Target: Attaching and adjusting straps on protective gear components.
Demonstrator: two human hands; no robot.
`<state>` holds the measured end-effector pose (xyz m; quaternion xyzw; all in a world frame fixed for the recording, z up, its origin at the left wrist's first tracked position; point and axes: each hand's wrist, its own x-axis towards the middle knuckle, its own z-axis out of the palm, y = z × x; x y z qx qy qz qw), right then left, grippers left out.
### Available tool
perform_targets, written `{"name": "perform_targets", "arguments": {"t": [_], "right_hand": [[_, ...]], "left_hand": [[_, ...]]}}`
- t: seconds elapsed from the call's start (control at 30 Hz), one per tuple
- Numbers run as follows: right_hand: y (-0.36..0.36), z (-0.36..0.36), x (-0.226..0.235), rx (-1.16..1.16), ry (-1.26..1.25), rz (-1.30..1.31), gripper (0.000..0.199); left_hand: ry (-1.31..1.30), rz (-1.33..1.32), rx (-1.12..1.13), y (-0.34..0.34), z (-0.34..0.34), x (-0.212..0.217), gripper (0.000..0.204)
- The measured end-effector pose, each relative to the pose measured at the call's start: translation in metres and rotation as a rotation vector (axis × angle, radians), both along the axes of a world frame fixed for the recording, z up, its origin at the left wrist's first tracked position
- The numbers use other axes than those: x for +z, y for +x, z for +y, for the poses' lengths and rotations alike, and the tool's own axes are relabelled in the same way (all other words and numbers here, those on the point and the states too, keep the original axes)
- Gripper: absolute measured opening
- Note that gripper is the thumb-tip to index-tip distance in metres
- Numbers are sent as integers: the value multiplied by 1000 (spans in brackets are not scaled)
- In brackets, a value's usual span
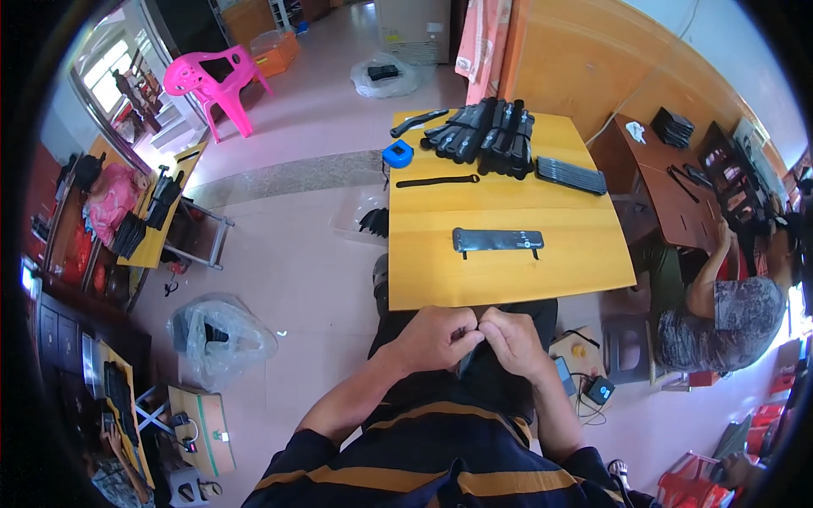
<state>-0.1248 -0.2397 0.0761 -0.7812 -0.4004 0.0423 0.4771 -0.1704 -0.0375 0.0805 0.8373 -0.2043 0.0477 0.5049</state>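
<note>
My left hand [438, 338] and my right hand [516, 340] meet in front of my lap, just off the table's near edge. Both are closed, thumbs and fingers pinched together. A small dark bit shows between them, too hidden to name. On the yellow table [423, 279] ahead lies a flat black sleeve [498, 240] with two short black tabs at its lower side. Farther off is a black strap [437, 181] with a ring at one end. Behind it lies a big pile of black strap bundles [483, 135].
A blue round device [397, 154] sits at the table's far left, and a stack of dark sleeves [571, 175] at its right. A clear bin [360, 216] stands on the floor to the left. One person [720, 313] sits at a brown table on the right; others work at left.
</note>
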Motion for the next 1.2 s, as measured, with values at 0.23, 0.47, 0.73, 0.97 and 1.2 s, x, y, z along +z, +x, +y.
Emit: {"name": "perform_targets", "arguments": {"t": [0.23, 0.47, 0.73, 0.97, 1.2], "right_hand": [[2, 1, -1, -162, 92, -126, 13], [33, -56, -26, -796, 591, 342, 29], [42, -230, -89, -1174, 1015, 473, 30], [19, -157, -80, -925, 921, 717, 27], [11, -107, -87, -619, 852, 783, 33]], "left_hand": [[-191, -121, 190, 5, -21, -7, 13], [-1211, 66, 496, 4, 12, -27, 8], [-1250, -264, 884, -31, 196, 11, 13], [-454, -54, 830, 38, 162, 37, 14], [-464, -57, 414, 156, 44, 45, 17]]}}
